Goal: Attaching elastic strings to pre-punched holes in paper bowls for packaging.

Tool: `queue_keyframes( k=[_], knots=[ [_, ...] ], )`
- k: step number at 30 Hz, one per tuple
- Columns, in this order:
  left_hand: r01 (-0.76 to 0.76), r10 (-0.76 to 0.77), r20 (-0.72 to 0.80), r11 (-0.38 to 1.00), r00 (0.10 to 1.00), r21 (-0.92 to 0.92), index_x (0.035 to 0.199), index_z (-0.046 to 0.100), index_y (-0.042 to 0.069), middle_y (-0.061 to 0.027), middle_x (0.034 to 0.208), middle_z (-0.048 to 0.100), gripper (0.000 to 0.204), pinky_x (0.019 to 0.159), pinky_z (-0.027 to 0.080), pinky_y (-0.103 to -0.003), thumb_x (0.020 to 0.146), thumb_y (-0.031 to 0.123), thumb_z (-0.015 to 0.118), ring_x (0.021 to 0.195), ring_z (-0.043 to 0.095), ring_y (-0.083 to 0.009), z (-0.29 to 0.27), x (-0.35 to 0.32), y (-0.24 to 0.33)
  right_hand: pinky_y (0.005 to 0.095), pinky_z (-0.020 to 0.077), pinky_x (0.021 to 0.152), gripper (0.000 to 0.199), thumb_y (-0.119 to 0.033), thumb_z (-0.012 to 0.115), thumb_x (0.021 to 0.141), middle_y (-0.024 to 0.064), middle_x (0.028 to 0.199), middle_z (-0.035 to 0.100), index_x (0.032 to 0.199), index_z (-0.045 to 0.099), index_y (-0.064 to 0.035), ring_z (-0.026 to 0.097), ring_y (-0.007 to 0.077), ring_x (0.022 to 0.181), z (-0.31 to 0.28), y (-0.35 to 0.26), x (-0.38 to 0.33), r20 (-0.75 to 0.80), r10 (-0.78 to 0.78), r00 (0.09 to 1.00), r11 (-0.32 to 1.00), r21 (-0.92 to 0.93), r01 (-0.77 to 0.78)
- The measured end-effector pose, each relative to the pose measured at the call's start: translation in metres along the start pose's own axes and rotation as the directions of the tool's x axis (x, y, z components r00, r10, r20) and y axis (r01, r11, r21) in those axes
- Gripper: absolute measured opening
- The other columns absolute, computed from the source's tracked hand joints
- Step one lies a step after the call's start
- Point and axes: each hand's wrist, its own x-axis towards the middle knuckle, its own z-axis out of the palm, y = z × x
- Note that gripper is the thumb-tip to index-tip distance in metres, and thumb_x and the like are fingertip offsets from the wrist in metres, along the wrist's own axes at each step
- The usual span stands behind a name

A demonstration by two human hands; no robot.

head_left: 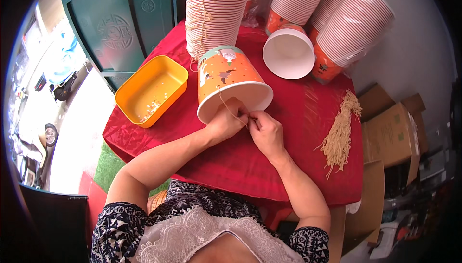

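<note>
Dark, white-patterned short sleeves flank a scalloped white lace collar.

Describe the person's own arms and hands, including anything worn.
The left sleeve and right sleeve are short, dark with a white geometric pattern. The left forearm and right forearm are bare. The left hand and right hand are ungloved, with no watch or bracelet in view.

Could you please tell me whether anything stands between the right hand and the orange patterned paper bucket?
Nothing visible blocks the right hand from the orange patterned paper bucket; the left hand, crossed by a thin beige string, overlaps the bucket's mouth just alongside.
</note>
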Motion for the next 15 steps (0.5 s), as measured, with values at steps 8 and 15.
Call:
queue_keyframes(
  k=[8,15],
  knots=[
    [-0.087,0.087,-0.045,0.996,0.995,0.011,0.082,0.065,-0.005,-0.0158,0.075,0.066,0.009,0.063,0.052,-0.036,0.079,0.001,0.06,0.07,0.065,-0.0254,0.004,-0.002,-0.006,0.0372,0.052,0.06,0.009,-0.006,0.064,0.086,0.0169,0.081,0.069,0.092,0.067,-0.0004,0.068,0.0301,0.069,0.001,0.008,0.001,0.099,0.209,0.973,0.95,0.217,-0.227],
    [-0.078,0.08,-0.038,0.996,0.996,0.051,0.085,0.065,-0.004,-0.0145,0.078,0.067,0.008,0.065,0.051,-0.034,0.082,0.003,0.063,0.073,0.065,-0.0232,0.005,0.0,-0.009,0.0341,0.0501,0.06,0.012,-0.009,0.061,0.09,0.016,0.076,0.068,0.096,0.067,0.0001,0.065,0.0245,0.064,-0.004,0.017,0.004,0.208,0.196,0.958,0.905,0.337,-0.259]
  ],
)
